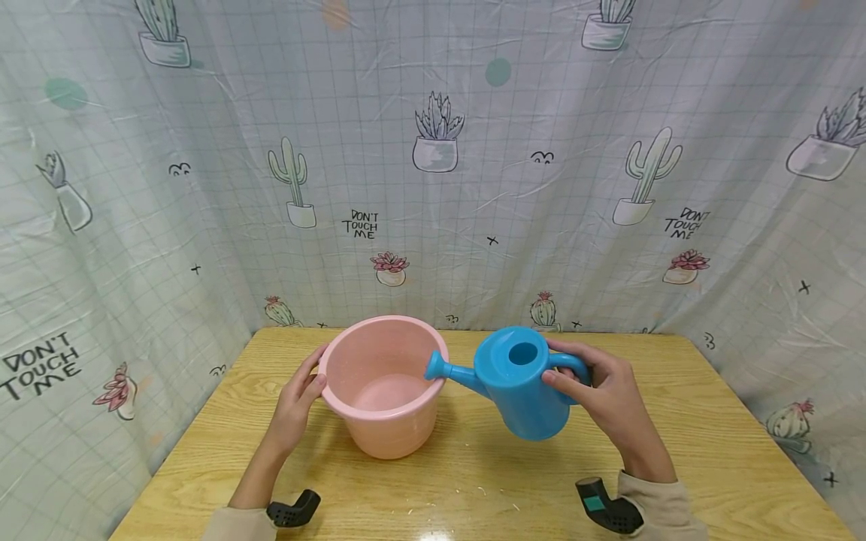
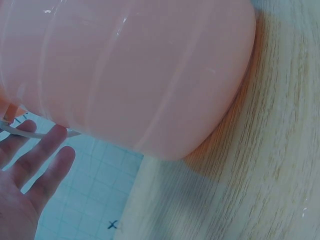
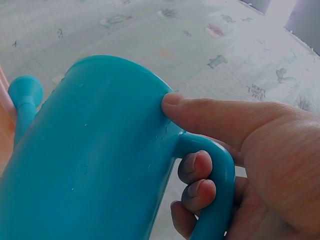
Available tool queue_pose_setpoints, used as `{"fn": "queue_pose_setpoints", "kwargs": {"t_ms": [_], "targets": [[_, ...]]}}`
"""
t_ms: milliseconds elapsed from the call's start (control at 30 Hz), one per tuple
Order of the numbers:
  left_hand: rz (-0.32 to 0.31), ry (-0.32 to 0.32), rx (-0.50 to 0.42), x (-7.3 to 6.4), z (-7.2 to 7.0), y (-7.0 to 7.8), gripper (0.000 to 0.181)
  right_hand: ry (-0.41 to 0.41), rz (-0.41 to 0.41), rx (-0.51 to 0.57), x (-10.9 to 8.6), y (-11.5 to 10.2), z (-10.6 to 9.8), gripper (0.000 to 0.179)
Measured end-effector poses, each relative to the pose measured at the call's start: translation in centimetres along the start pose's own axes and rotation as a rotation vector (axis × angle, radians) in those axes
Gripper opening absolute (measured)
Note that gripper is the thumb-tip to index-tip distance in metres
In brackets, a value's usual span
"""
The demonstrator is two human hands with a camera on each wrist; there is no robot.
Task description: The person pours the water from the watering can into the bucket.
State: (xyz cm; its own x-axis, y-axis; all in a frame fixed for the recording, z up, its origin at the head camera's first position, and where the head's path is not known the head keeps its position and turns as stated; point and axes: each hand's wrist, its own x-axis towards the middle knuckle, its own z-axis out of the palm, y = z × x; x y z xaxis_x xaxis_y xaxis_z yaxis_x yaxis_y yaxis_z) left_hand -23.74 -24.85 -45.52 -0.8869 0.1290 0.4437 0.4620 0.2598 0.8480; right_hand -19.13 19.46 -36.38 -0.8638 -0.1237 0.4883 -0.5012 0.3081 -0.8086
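A pink plastic bucket [image 1: 389, 432] stands on the wooden table, its wide mouth facing up. My left hand [image 1: 295, 409] touches the left of its rim, thumb nearer me; in the left wrist view several fingers [image 2: 42, 177] are extended and spread beside the bucket wall [image 2: 130, 70], near a thin white handle. With my right hand [image 1: 602, 391] I grip the handle [image 3: 227, 175] of a blue watering can [image 1: 528, 406], fingers curled through it and thumb against the body. The can's flared spout [image 1: 436, 366] reaches over the bucket's right rim. Whether the can's base touches the table I cannot tell.
A cactus-print curtain [image 1: 494, 188] hangs behind the table [image 1: 710, 451] and along both sides. Small wet-looking spots show on the table near its front, and droplets cling to the can. Each wrist carries a black device [image 1: 609, 511].
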Motion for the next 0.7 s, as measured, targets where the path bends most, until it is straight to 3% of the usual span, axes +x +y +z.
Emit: {"fn": "queue_pose_setpoints", "kwargs": {"t_ms": [700], "targets": [[0.005, 0.005, 0.002, 0.02, 0.00, -0.05, 0.050, 0.005, 0.031, -0.021, 0.03, -0.09, -0.01, 0.042]]}}
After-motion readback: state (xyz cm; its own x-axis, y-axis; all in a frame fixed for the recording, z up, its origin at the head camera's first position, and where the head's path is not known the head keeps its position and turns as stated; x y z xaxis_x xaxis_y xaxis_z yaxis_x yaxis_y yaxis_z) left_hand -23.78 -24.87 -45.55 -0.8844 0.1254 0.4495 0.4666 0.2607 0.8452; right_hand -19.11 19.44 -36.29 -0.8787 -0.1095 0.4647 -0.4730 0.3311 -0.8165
